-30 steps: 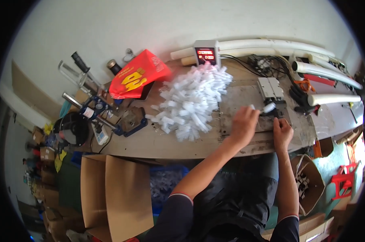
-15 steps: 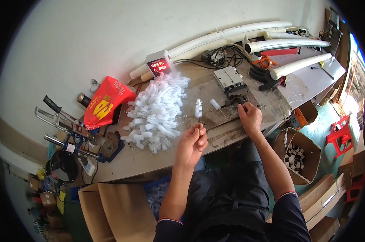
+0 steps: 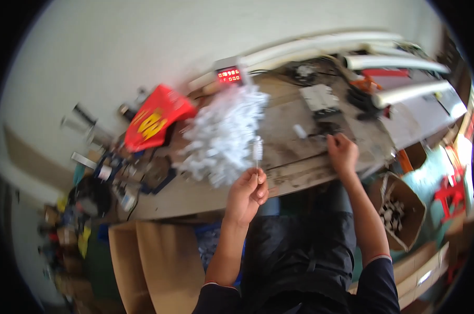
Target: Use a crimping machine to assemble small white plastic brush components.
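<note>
My left hand [image 3: 247,191] is closed in a pinch on the wire stem of a small white bottle brush [image 3: 258,150], its bristle head pointing up. Just beyond the brush, to the left, lies a big heap of white brushes [image 3: 218,138]. My right hand [image 3: 344,155] has its fingers curled together at the dark front part [image 3: 328,129] of a small bench machine [image 3: 320,98]; whatever they grip is hidden. One more white brush [image 3: 300,131] lies on the worktable [image 3: 281,112] left of that machine. The picture is smeared by motion.
A counter box with red digits [image 3: 229,73] stands behind the heap. A red bag [image 3: 158,118] and a blue-framed tool [image 3: 111,170] are at the left. White tubes [image 3: 396,64] and a black glove [image 3: 362,99] lie at the back right. Cardboard boxes [image 3: 169,256] stand below the table's front edge.
The whole view has swung, shifting the table's contents rightward in the picture. My left hand with the bottle brush is now nearer the heap. My right hand stays by the machine.
</note>
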`<state>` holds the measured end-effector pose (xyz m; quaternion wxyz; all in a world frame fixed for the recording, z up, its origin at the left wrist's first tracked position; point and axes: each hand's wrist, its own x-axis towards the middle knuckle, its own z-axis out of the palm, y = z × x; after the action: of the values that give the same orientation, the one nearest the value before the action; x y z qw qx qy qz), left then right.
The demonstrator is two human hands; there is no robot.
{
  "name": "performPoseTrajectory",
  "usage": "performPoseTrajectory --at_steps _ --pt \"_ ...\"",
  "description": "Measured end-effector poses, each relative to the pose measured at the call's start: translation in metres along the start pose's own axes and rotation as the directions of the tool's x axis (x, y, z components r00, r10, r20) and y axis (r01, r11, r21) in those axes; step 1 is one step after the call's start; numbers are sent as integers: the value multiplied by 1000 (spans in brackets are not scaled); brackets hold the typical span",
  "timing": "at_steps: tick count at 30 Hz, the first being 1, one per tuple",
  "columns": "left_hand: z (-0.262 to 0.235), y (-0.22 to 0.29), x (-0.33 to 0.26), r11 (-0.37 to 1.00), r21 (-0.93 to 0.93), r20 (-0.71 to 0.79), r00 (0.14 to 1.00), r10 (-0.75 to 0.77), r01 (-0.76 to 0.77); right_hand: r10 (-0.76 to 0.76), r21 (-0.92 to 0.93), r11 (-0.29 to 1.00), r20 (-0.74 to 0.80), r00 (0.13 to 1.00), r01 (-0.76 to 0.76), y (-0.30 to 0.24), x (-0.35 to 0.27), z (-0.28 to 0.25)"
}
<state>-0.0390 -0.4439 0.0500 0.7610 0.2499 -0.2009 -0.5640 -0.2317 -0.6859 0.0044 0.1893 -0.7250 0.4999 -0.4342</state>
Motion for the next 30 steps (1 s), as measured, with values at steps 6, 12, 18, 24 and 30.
performPoseTrajectory --at_steps 6,12,18,24,30 --pt "-52 86 -119 869 476 -532 742 408 -136 -370 -109 919 95 924 379 9 -4 -5" --pt "-135 189 -318 493 869 -495 62 867 36 -425 -64 894 193 884 444 -4 -5 5" --pt "-187 200 -379 -222 393 199 153 968 892 -451 -133 863 232 862 488 -17 -4 14" --pt "-117 170 -155 -311 873 91 499 862 376 -485 -150 846 185 855 512 -9 4 11" --pt "-119 252 47 -455 866 257 594 763 209 -463 -115 866 180 868 486 -18 -3 8"
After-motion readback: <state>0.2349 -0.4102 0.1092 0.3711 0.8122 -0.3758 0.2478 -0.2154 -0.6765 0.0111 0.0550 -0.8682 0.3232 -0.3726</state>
